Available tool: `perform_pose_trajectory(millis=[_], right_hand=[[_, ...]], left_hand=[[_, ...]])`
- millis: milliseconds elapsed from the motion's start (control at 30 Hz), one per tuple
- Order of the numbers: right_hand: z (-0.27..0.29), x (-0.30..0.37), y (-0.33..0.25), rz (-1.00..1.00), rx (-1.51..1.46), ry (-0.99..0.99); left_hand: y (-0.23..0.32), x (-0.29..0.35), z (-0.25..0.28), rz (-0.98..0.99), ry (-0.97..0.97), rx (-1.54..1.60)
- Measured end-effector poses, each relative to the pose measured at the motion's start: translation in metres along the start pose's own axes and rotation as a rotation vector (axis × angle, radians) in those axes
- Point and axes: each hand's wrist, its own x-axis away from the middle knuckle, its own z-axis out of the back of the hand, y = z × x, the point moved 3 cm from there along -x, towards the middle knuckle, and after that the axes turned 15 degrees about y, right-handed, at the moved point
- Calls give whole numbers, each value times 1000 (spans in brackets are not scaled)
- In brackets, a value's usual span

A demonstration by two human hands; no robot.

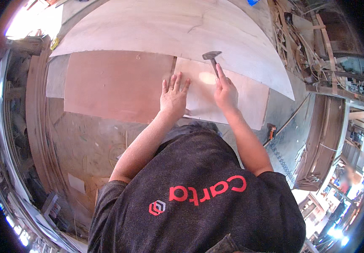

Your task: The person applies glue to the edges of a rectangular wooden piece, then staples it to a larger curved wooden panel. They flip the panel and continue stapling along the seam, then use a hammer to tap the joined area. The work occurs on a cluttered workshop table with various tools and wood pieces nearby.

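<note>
My right hand (226, 93) is wrapped round the handle of a hammer (212, 55), its dark metal head pointing away from me above a pale plywood panel (241, 95). Fingers spread, my left hand (174, 96) lies flat where the pale panel meets a reddish-brown plywood panel (116, 86). A dark narrow gap shows between the two panels just beyond my left fingertips. Along their far side lies a large, pale curved wooden sheet (161, 29). Whether the hammer head touches anything is hard to tell.
Near the right forearm, an orange and black air tool (271, 131) lies on the grey floor with a coiled blue hose (281, 158). Long boards (43, 122) are stacked at the left. Scrap wood (302, 46) is piled at the far right, near a wooden cabinet-like box (323, 139).
</note>
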Motion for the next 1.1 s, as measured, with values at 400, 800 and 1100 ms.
perform_pose_trajectory(millis=[400, 800, 1100], right_hand=[[5, -36, -38, 78, -161, 73], [-23, -32, -27, 73, -52, -90], [-34, -29, -5, 80, -141, -148]], left_hand=[[-3, -8, -25, -4, 178, -75], [5, -6, -5, 20, 58, -5], [-2, 16, 13, -1, 340, 138]])
